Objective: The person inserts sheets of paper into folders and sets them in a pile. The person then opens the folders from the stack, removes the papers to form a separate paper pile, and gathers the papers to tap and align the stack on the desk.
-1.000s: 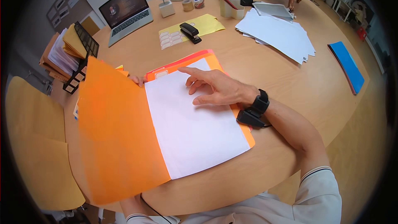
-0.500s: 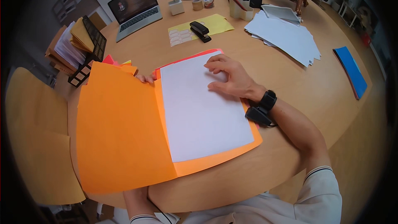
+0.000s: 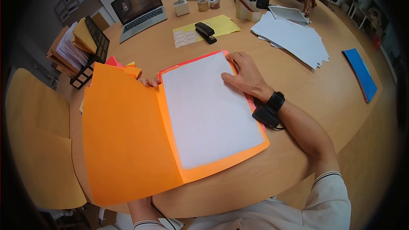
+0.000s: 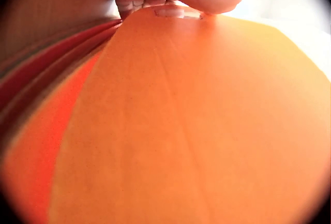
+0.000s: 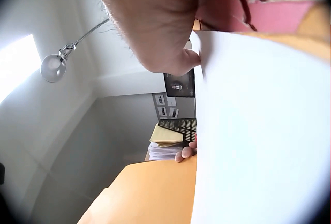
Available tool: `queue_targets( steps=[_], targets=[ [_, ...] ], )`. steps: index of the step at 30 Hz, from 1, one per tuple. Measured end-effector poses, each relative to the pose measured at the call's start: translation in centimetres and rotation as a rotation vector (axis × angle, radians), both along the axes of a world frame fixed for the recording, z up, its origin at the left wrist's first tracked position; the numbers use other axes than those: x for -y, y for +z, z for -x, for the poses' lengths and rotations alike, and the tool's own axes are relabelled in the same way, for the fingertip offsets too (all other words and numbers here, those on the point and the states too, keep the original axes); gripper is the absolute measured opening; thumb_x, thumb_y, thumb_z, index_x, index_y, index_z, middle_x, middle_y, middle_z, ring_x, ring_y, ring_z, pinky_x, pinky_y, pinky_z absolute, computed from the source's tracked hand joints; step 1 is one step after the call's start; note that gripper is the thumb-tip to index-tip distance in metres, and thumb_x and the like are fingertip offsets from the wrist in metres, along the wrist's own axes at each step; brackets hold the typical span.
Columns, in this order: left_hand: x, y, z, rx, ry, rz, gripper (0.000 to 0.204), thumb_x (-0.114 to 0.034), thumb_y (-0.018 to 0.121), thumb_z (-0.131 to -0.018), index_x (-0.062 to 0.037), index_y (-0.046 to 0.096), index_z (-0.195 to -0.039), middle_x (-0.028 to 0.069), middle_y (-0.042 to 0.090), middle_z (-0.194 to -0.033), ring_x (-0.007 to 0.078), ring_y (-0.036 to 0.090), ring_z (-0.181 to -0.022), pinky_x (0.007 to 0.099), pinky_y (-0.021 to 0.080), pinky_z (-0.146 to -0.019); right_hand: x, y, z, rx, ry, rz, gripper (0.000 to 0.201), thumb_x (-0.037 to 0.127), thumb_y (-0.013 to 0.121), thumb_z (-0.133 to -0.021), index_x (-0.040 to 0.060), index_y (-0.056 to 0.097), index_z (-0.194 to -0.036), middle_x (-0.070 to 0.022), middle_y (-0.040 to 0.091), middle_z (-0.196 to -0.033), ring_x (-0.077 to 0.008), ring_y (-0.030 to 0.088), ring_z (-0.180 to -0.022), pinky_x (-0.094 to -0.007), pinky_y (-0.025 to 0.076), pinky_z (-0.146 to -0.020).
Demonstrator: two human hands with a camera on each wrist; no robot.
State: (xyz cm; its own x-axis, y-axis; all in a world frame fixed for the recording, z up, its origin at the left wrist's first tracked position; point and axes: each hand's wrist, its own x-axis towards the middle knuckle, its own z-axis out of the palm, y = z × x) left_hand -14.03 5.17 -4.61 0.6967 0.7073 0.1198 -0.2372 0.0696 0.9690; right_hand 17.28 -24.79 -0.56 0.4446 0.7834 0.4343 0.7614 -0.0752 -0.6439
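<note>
An open orange folder (image 3: 128,136) lies across the near side of the desk, its left cover lifted. On its right side rests a white sheet of paper (image 3: 204,110). My left hand (image 3: 149,82) holds the folder's cover near the top of the fold; only fingertips show there, and the left wrist view shows the hand at the folder's tabbed edge. My right hand (image 3: 245,74) rests at the sheet's upper right edge, thumb (image 5: 189,61) touching the paper and fingers lightly bent along the folder's side. Red and pink folders (image 3: 191,61) lie underneath.
Beyond the folder are a black stapler (image 3: 205,33) on a yellow sheet (image 3: 226,23) and a laptop (image 3: 140,10). Loose white papers (image 3: 289,38) and a blue folder (image 3: 360,74) lie to the right. A black file rack (image 3: 98,42) stands at the left.
My right hand has come down from above the sheet and moved to its upper right edge. The sheet has shifted and turned slightly within the folder. The left hand keeps its hold.
</note>
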Motion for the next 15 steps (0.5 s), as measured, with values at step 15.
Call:
queue_targets(
  steps=[15],
  targets=[
    [0.1, -0.4, -0.2, 0.025, 0.019, 0.025, 0.039, -0.042, 0.05, -0.106, -0.0033, 0.058, -0.107, 0.0069, 0.061, -0.099, 0.0187, 0.059, -0.1, 0.0323, 0.049, -0.097, -0.5, -1.1, -0.7, -0.056, -0.056, -0.057, 0.024, 0.019, 0.07, -0.074, -0.0027, 0.065, -0.082, -0.0196, 0.064, -0.096, -0.0339, 0.058, -0.095, -0.0425, 0.048, -0.083]
  ],
)
